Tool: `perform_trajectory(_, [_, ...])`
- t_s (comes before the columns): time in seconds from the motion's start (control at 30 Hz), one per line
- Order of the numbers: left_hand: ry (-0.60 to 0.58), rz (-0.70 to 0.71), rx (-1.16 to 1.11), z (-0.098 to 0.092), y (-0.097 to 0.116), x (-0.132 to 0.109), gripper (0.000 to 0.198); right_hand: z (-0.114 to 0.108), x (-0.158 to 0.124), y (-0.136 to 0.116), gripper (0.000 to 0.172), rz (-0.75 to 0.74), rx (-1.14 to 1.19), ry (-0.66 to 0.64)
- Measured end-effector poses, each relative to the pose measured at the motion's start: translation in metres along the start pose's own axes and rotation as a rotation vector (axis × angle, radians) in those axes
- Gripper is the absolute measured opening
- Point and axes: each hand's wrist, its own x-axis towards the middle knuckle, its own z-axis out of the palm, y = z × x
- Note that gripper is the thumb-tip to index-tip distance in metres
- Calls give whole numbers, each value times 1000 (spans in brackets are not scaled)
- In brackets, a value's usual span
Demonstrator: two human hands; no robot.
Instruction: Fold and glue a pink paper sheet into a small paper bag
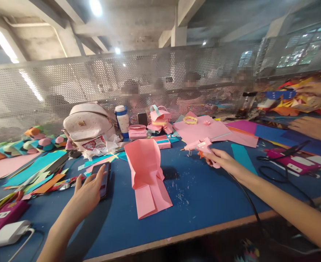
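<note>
My right hand is wrapped round the handle of a pink hot glue gun, its nozzle pointing left above the blue table. A dark cord runs down from the gun past the table's front edge. On the left, my left hand has its fingers spread over a dark smartphone; the fingertips seem to touch its screen. Between my hands stands a folded pink paper piece, its back part upright and its front flaps lying on the table. White glue strands are scattered to its right.
A white backpack, a bottle and a pink paper box stand along the mesh divider. Colored paper strips cover the left. A purple power strip with cables lies right, near another person's hands.
</note>
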Motion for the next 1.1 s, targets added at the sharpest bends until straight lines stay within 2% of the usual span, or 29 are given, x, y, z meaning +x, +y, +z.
perform_trajectory(0.1, [78, -6, 62, -9, 12, -5, 70, 0, -2, -2, 53, 21, 7, -12])
perform_trajectory(0.2, [244, -6, 93, -30, 33, -22, 57, -1, -1, 1, 54, 36, -5, -39])
perform_trajectory(0.3, [388, 97, 7, -58, 56, -39, 44, -3, 0, 6, 54, 42, -26, -67])
perform_trajectory(0.4, [438, 291, -143, -81, 74, -48, 38, -5, 0, 9, 54, 40, -32, -79])
perform_trajectory(0.47, [447, 386, -226, -90, 82, -48, 33, -7, -1, 9, 52, 27, -26, -76])
perform_trajectory(0.57, [407, 435, -313, -92, 90, -46, 30, -8, -3, 6, 50, 12, -17, -68])
perform_trajectory(0.83, [370, 481, -506, -84, 120, -37, 27, -6, 2, 3, 51, 17, -46, -126])
perform_trajectory(1.1, [414, 595, -439, -70, 149, -30, 30, -8, 11, 17, 54, 8, -154, -187])
